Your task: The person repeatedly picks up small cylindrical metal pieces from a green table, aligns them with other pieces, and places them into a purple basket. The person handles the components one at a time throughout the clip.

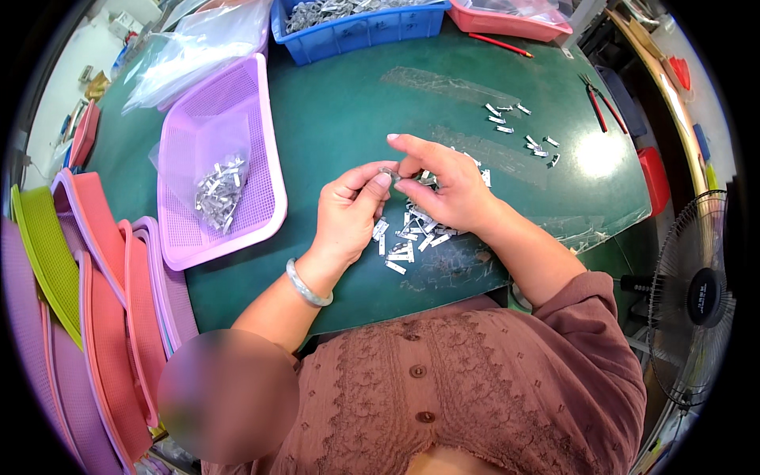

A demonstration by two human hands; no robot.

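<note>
A small silvery metal part is pinched between the thumb and index finger of my left hand, which wears a pale bangle. My right hand meets it from the other side, thumb and a bent finger closed at the part's right end, index finger raised. Both hands hover over a loose pile of small metal clips on the green table, partly hidden under the right hand. More clips lie scattered in small groups farther right.
Left of my hands stands a purple mesh basket with a clear bag of clips. A blue bin of metal parts and a pink tray line the back. Red-handled pliers, a red pen, stacked baskets and a fan surround me.
</note>
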